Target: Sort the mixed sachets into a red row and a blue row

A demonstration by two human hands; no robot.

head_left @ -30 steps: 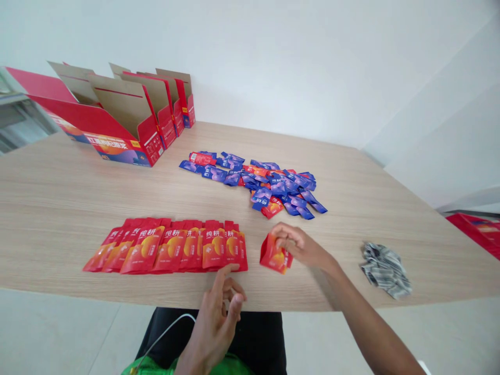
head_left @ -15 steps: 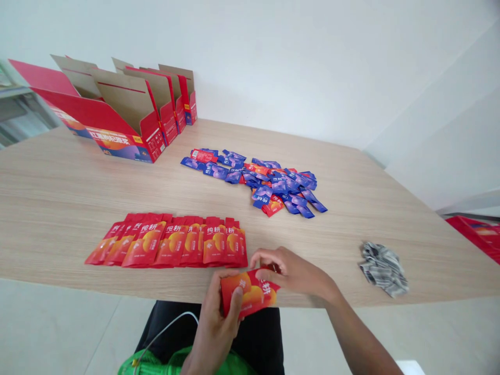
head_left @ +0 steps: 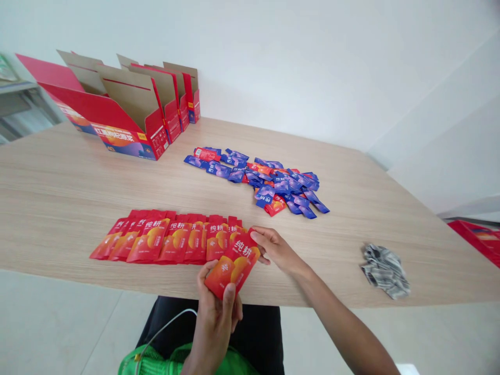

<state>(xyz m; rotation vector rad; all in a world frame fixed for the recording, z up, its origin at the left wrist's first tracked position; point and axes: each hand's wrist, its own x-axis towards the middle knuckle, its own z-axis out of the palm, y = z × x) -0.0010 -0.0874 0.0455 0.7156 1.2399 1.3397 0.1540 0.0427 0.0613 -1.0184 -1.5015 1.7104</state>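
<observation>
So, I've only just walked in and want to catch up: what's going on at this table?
A person holds a flat, glossy red-and-orange pouch in both hands: the left hand grips its lower end, the right hand its top corner. Behind it and to the left, red-and-orange pouches lie in an overlapping row. Farther back is a loose heap of blue-purple and red pouches. Open red-and-blue cardboard boxes stand at the back left; a crumpled grey striped cloth lies to the right.

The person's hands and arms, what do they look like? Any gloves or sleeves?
The left hand and right hand are bare: no gloves, rings or watch show. No sleeve shows on either forearm. A thin white cable curves beside the left hand, over black trousers.
</observation>
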